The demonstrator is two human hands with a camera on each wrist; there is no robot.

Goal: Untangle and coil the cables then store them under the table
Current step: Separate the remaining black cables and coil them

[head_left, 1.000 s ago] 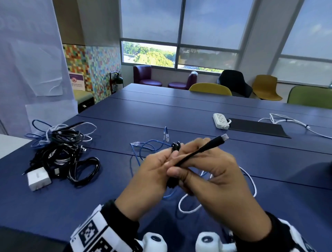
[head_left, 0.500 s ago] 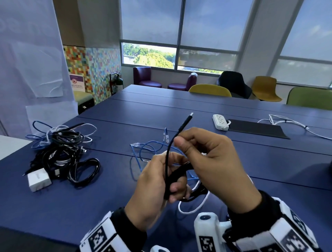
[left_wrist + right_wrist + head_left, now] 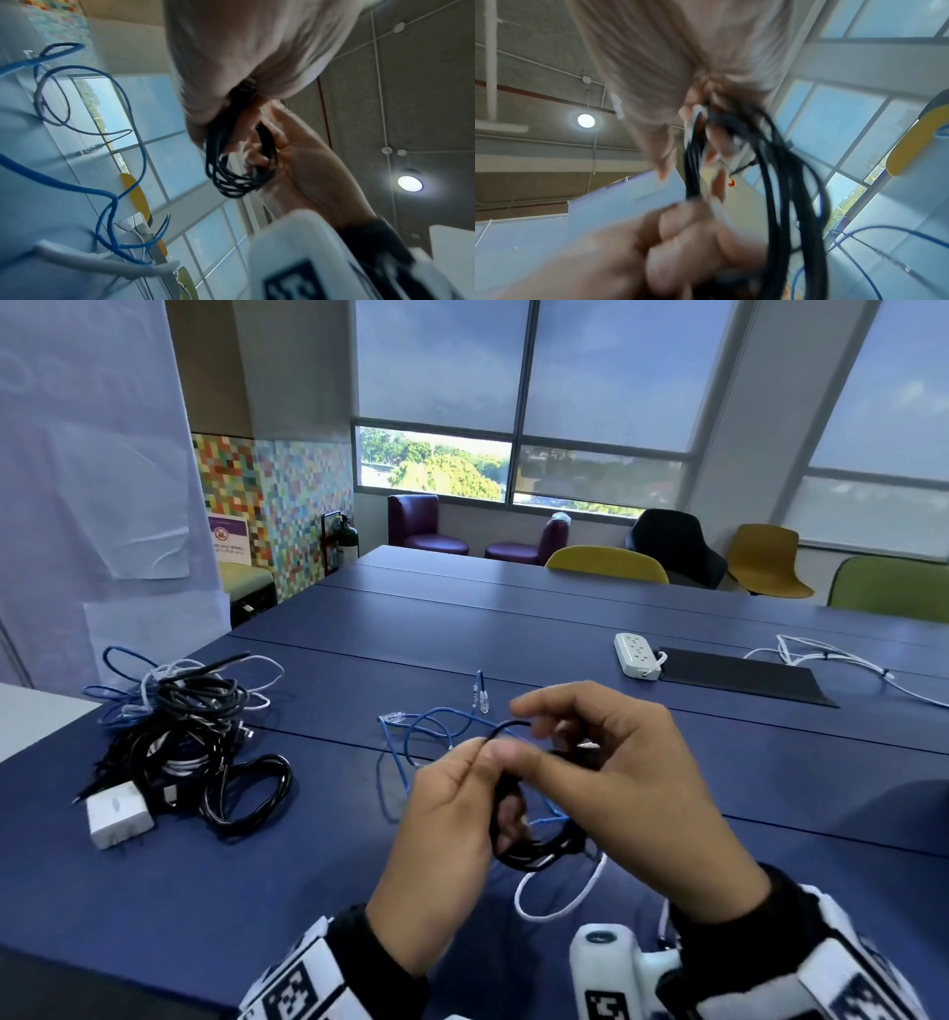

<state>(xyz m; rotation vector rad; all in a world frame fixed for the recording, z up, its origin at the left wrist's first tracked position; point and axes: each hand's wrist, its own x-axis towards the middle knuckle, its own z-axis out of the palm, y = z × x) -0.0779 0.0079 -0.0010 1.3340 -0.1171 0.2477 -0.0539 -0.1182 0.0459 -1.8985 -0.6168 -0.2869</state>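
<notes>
A thin black cable (image 3: 519,856) hangs as a small coil between both hands above the blue table (image 3: 513,629). My left hand (image 3: 464,765) grips the coil's upper side, and several loops (image 3: 226,162) dangle below the fingers. My right hand (image 3: 513,731) pinches the cable's free end, which arches in a short loop over the coil's top. In the right wrist view the blurred coil (image 3: 782,182) hangs between the right fingers (image 3: 700,113) and the left hand (image 3: 667,243). A loose blue cable (image 3: 411,742) and a white cable (image 3: 560,901) lie on the table under the hands.
A tangled pile of black, blue and white cables (image 3: 179,742) with a white adapter (image 3: 118,814) lies at the table's left. A white power strip (image 3: 637,654), a black mat (image 3: 739,675) and another white cable (image 3: 847,665) lie far right. Chairs stand behind the table.
The cable's free end, which stuck up above the hands, has come down into a short loop over the coil. My right hand dropped and turned with it; the left kept hold.
</notes>
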